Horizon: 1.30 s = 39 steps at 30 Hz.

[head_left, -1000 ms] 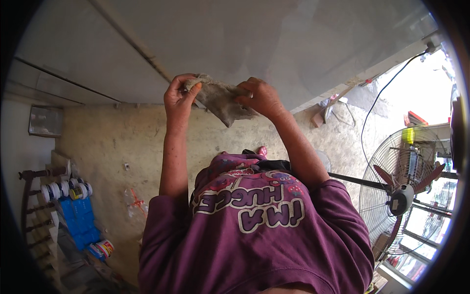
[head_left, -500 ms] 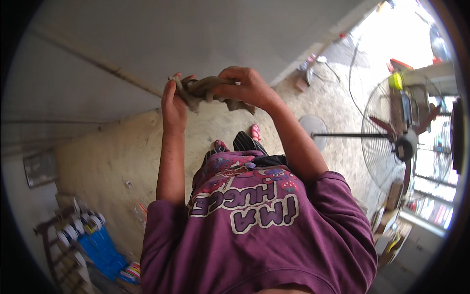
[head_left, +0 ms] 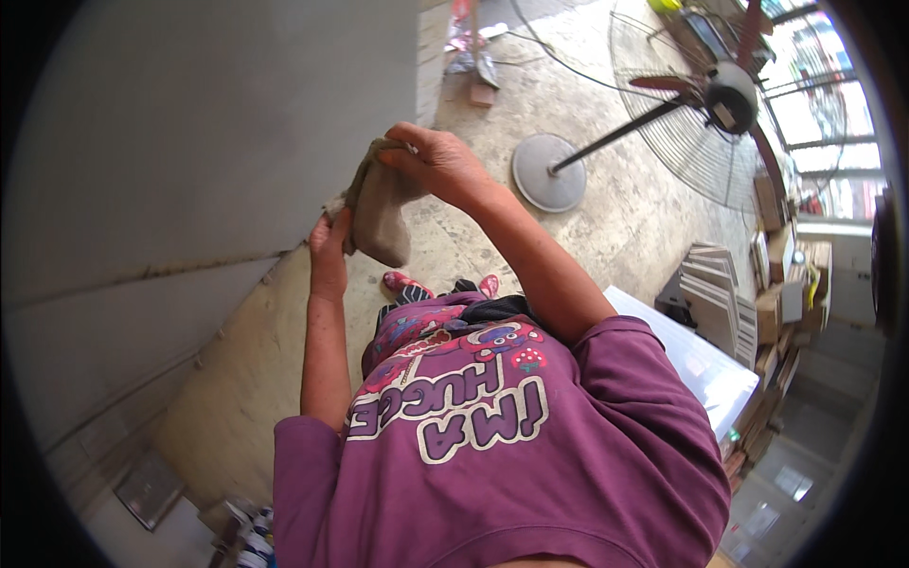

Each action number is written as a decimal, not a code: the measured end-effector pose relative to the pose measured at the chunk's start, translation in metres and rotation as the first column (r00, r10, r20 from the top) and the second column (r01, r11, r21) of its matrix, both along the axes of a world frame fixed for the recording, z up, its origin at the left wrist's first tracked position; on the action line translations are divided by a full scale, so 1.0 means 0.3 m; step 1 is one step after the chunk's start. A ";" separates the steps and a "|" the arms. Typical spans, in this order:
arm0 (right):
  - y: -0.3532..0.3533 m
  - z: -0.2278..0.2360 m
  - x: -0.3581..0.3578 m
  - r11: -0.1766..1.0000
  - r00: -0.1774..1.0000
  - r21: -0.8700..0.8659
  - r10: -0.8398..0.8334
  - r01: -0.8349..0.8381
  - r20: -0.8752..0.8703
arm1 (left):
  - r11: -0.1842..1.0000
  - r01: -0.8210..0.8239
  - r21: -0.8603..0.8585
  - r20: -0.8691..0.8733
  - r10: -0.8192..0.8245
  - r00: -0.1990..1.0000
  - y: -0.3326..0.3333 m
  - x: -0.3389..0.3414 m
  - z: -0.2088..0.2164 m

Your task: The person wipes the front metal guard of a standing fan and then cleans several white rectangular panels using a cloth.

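Observation:
A greyish-brown cloth (head_left: 383, 220) hangs between my two hands, in front of a large grey panel. My left hand (head_left: 329, 254) grips its lower left edge, fingers closed on the fabric. Higher up and to the right, my right hand (head_left: 437, 165) pinches the upper corner. A rounded fold of the cloth droops between them, above my feet. The fingertips of both hands are partly hidden by the fabric.
The grey panel (head_left: 237, 123) fills the upper left. A standing fan (head_left: 729, 99) with a round base (head_left: 549, 172) is at the right, a cable running behind it. A translucent white sheet-like thing (head_left: 686, 364) and stacked boards (head_left: 712, 293) lie at my right.
My view has turned to the right, and the fan base and boards show more. The cloth, bunched sideways before, now hangs down in a fold, with my right hand above my left.

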State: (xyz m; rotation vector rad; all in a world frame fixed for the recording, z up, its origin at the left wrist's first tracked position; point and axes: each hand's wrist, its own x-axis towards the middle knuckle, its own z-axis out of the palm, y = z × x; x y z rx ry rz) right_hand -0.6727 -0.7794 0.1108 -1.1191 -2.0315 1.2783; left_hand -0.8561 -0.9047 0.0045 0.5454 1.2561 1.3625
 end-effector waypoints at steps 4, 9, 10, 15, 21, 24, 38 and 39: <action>0.028 -0.080 0.198 0.991 0.982 0.018 -0.133 0.132 0.137 | 1.000 -0.024 0.020 0.037 0.023 0.999 0.067 0.189 0.134; 0.084 -0.186 0.486 0.983 0.955 -0.147 -0.062 0.109 0.290 | 0.991 0.129 0.039 0.045 -0.131 0.990 0.143 0.401 0.176; 0.097 -0.212 0.563 0.978 0.957 -0.187 -0.035 0.093 0.289 | 0.983 0.174 0.055 0.052 -0.177 0.983 0.161 0.445 0.177; 0.061 -0.154 0.883 0.910 0.963 -0.410 0.156 -0.053 0.221 | 0.954 0.286 0.093 0.034 -0.290 0.956 0.205 0.662 0.190; -0.161 -0.193 1.217 0.969 0.954 -0.156 -0.147 0.192 0.263 | 0.913 0.404 0.051 0.007 -0.405 0.914 0.260 0.901 0.151; -0.266 -0.238 1.361 0.916 0.942 -0.222 -0.329 0.336 0.065 | 0.837 0.547 0.035 -0.121 -0.540 0.833 0.295 1.017 0.114; -0.683 -0.378 1.570 0.048 0.045 -0.717 -0.999 0.696 -0.024 | 0.386 0.894 -0.230 0.081 -0.907 0.413 0.471 1.476 -0.003; -0.713 -0.377 1.564 0.058 -0.017 -0.767 -0.996 0.639 -0.089 | 0.339 0.907 -0.249 0.081 -0.926 0.368 0.470 1.495 -0.001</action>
